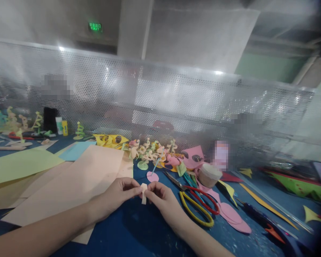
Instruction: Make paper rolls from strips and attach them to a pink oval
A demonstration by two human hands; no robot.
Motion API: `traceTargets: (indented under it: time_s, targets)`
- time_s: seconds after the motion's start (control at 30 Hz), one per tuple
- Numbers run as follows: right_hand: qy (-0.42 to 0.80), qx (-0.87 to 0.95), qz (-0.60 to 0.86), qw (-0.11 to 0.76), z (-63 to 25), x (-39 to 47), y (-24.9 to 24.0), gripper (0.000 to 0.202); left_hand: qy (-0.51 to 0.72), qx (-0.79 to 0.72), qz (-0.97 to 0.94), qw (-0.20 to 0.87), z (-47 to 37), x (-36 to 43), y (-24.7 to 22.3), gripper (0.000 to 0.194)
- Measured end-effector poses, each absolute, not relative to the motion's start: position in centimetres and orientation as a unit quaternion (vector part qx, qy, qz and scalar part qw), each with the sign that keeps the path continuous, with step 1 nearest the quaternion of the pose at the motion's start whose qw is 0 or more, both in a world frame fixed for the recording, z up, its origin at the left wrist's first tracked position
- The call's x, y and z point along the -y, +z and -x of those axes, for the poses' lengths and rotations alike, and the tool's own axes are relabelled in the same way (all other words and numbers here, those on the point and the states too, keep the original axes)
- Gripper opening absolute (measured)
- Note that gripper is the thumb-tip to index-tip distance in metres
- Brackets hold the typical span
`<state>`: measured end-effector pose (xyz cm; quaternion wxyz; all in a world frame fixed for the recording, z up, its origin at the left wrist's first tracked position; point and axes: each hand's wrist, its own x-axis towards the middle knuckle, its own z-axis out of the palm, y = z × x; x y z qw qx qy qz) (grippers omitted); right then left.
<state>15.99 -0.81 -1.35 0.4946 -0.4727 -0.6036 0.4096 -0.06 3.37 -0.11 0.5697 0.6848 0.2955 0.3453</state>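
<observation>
Because both hands meet just below the centre of the frame, the short strip of pale cream paper (144, 198) sits right between them, its lower end hanging down over the dark blue bench (128, 232). The left hand (119, 196) has its grip closed, thumb and fingertips pinching the strip's left edge; the right hand (164, 200) pinches it from the other side, its thumb at the front. Whether the strip's upper part is folded or rolled is too small to tell. Just beyond, a flat pink paper disc (152, 176) bears a thin light-blue stick (155, 167) with no curl visible on it. Behind that, mid-frame, a crowded group of small curled-paper figures (149, 156) looks finished, as does a green spiral paper figure (79, 132) left of centre. Judging by these, many pieces are done, while the strip in hand is only being shaped and is not yet fixed to anything. Red-and-yellow-handled scissors (184, 187) lie right of the hands, and a large pale peach paper sheet (88, 175) spreads on the left.
</observation>
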Motion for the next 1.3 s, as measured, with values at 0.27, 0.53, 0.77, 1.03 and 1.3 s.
traceTargets:
  time_s: [0.27,0.53,0.77,1.03,1.3]
  targets:
    - [0.173,0.726,0.452,0.489,-15.9,1.41,-1.04,0.02,0.374,-0.315,-0.659,0.572,-0.1,-3.42,-0.04,0.019]
    - [0.077,0.786,0.429,0.439,-16.26,1.81,-1.21,0.019,0.371,-0.307,-0.668,0.568,0.01,-3.45,-0.1,0.019]
    - [0.131,0.751,0.435,0.478,-16.05,1.85,-0.59,0.009,0.355,-0.299,-0.677,0.57,0.12,-3.38,-0.07,0.018]
    - [0.234,0.696,0.442,0.515,-15.67,1.73,-0.64,0.01,0.354,-0.298,-0.685,0.563,0.2,-3.31,0.17,0.018]
    - [0.266,0.695,0.43,0.512,-15.63,1.81,-0.45,0.013,0.358,-0.293,-0.675,0.575,0.09,-3.41,-0.07,0.018]
